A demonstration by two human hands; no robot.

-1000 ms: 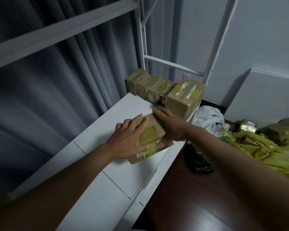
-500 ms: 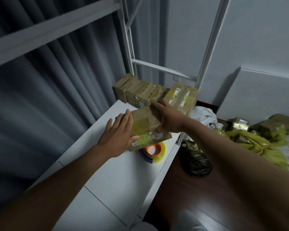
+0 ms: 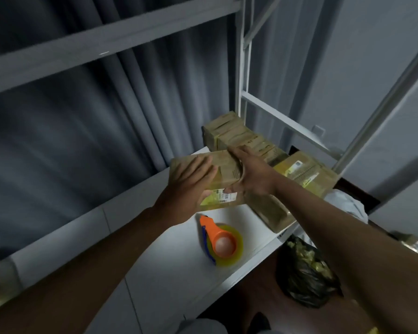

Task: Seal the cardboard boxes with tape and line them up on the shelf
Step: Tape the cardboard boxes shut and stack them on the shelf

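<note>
Raised box (image 3: 225,169), two hands, one tape (image 3: 223,244)

legible text: none | white barcode label (image 3: 223,195) on held box (image 3: 225,165), just beside right hand (image 3: 253,177) thumb: print too blurred | labels on taped box (image 3: 307,174) beyond right hand: blurred | dark marks on row of boxes (image 3: 239,138): unreadable

Head cam, close, looks fwd/down over shelf (image 3: 169,268).

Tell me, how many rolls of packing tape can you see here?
1. The yellowish roll of clear tape in an orange dispenser lies on the white shelf board, below the held box. Others may be hidden.
</note>
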